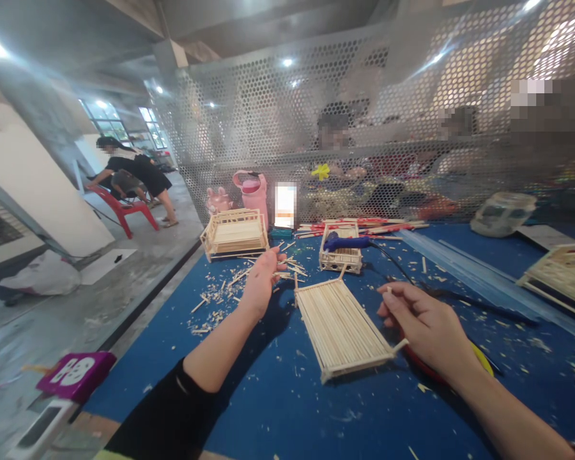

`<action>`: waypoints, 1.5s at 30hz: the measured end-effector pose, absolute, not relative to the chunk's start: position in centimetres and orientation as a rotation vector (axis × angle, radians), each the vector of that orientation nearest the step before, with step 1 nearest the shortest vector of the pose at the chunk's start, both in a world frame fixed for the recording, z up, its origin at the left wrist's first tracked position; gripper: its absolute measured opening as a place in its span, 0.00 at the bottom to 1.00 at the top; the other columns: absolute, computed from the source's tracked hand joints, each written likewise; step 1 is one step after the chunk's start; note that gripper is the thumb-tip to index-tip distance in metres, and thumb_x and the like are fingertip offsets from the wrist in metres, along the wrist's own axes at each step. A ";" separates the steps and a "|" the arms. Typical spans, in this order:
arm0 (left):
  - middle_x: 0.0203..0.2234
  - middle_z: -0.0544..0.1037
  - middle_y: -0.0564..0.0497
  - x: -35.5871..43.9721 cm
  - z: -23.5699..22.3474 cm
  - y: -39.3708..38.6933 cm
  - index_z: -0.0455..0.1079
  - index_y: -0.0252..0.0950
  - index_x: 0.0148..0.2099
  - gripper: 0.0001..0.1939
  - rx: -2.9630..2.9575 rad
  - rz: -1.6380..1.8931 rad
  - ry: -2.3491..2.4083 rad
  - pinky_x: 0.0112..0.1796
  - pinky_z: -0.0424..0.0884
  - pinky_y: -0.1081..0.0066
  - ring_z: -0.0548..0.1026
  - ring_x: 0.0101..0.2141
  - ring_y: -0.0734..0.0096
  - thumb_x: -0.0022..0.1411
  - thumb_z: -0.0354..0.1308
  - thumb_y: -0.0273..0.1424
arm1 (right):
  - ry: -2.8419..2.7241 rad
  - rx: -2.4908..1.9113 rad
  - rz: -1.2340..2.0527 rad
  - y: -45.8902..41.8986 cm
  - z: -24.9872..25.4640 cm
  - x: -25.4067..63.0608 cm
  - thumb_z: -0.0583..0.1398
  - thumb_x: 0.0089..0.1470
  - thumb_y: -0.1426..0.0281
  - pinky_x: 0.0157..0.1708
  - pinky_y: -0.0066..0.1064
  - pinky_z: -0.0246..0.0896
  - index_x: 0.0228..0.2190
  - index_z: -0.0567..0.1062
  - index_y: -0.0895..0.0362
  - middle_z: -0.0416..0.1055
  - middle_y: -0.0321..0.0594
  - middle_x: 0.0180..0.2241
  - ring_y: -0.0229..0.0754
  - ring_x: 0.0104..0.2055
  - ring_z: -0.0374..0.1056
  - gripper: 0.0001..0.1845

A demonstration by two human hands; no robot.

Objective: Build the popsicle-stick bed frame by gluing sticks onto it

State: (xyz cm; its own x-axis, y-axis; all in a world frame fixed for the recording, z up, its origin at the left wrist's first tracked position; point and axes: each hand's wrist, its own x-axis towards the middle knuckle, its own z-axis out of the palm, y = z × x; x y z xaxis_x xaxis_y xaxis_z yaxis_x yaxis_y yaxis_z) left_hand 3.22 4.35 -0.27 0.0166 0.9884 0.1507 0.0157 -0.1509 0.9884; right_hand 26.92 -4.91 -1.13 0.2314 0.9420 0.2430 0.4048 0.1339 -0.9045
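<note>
A flat panel of pale wooden sticks (342, 326), with short posts at some corners, lies on the blue tabletop between my hands. My left hand (262, 284) is over the scattered stick pieces (239, 276), its fingers loosely bent and apart. Thin sticks lie around those fingertips; no grip on one shows. Right of the panel, my right hand (424, 322) is closed in a pinch, with a small pale stick piece (389, 291) at its fingertips. Beneath that hand, red and yellow handles (480, 358) of a tool are partly hidden.
Behind the panel, a blue glue gun (347, 243) rests on a small stick frame (340, 260). Another stick model (234, 235) stands back left by a pink bottle (253, 195). Red-wrapped sticks (364, 225) lie near the perforated screen (268, 115). A person (134, 169) bends over a red chair (124, 206).
</note>
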 end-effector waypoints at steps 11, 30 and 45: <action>0.36 0.80 0.49 1.3 -1.0 3.6 0.77 0.36 0.38 0.20 1.771 0.919 1.221 0.41 0.70 0.63 0.75 0.36 0.62 0.40 0.57 0.19 | -1.282 -1.451 0.565 -4.7 -1.4 27.5 0.56 0.46 0.45 0.28 0.33 0.67 0.31 0.71 0.55 0.74 0.42 0.24 0.42 0.25 0.70 0.25; 0.50 0.74 0.47 1.8 -0.4 2.7 0.74 0.35 0.48 0.23 2.083 0.752 1.092 0.43 0.71 0.69 0.71 0.50 0.62 0.49 0.50 0.20 | -1.335 -1.392 0.517 -4.6 -1.7 27.5 0.57 0.48 0.47 0.25 0.31 0.69 0.30 0.72 0.55 0.73 0.40 0.21 0.41 0.22 0.70 0.23; 0.27 0.78 0.53 1.6 -0.7 3.1 0.76 0.34 0.45 0.18 2.127 0.555 1.219 0.32 0.65 0.74 0.71 0.27 0.72 0.51 0.53 0.23 | -1.190 -1.413 0.451 -4.3 -1.7 28.5 0.58 0.46 0.50 0.30 0.35 0.71 0.34 0.70 0.53 0.74 0.39 0.23 0.43 0.27 0.72 0.21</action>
State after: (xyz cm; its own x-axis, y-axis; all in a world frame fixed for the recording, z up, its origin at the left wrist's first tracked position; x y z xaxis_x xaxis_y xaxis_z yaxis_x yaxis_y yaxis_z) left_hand 1.56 3.07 -0.69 0.4862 0.8722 0.0527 0.6130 -0.3834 0.6909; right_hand 28.46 -4.28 -1.70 0.4070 0.8401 0.3586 0.3919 0.1940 -0.8993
